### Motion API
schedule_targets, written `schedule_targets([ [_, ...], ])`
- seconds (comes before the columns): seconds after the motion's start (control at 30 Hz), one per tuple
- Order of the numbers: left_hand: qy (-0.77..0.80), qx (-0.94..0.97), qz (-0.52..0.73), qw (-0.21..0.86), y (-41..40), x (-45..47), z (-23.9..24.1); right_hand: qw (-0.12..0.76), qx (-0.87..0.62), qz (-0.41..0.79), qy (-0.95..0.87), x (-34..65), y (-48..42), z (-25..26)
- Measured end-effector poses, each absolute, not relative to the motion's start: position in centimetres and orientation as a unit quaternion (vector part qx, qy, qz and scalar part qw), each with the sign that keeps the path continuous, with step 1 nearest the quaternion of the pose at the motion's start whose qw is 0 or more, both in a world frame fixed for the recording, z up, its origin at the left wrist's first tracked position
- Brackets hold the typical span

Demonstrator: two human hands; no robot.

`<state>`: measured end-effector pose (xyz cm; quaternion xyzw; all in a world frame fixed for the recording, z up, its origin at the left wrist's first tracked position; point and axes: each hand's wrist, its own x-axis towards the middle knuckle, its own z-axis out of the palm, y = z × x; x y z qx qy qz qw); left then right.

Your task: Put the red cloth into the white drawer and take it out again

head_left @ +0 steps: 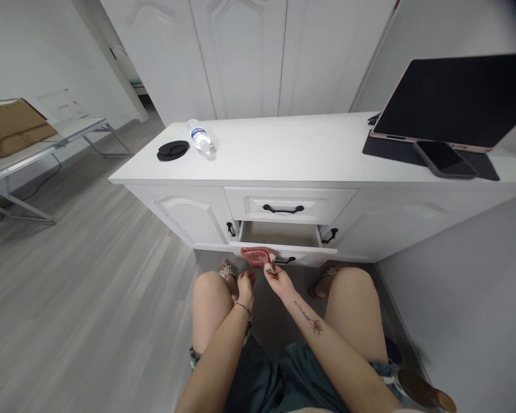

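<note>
A red patterned piece that looks like a folded cloth or flat pouch (255, 256), with a pale tag-like part at its right end, hangs in front of an open drawer (327, 248). My right hand (278, 279) is closed on that pale end. Just below and left of the red piece is my left hand (246, 282), its fingers loosely bent and nothing visible in them. The drawer is the lower one, pulled out under a shut upper drawer (253, 203); the part of its inside that shows looks bare. The red piece covers some of the drawer's front.
On the white cabinet top (284, 149) lie a water bottle (199, 136), a black round item (173, 150), a phone (445, 159) and a tablet or laptop screen (460, 100). At left, a glass table (75, 127) bears a brown paper bag (15, 126). My knees flank the drawer.
</note>
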<state>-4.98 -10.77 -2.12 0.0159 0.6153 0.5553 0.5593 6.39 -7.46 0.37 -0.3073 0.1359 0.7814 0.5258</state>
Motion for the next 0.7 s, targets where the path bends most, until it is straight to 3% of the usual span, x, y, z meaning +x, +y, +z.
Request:
schedule_targets([
  [0.23, 0.645, 0.032, 0.530, 0.549, -10.2, -3.2, -0.2, 0.556, -0.321, 0.752, 0.148, 10.9, -7.9, 0.4],
  [0.7, 0.592, 0.053, 0.484, 0.642, -7.4, 0.2, 1.3, 0.600, -0.339, 0.693, 0.213, 20.7, -8.1, 1.9],
])
